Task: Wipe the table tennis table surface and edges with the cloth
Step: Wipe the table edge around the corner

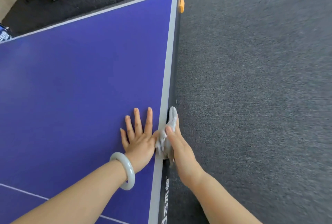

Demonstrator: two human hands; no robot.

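Lower centre: left hand (138, 139), fingers spread flat on the desk (80, 80), smooth pale bangle (125, 171) at the wrist; just beside it, right hand (181, 148), thumb on top, clamping a crumpled grey cloth (164, 144) against the desk's dark side edge (173, 73). Risk, as judged: a slackening grip could let the soft, bunched cloth slide off the narrow edge, and the hard bangle could scuff the top. Farther: matte blue surface with pale border, rounded orange corner cap (182, 5) at upper right, coarse grey carpet (251, 80).
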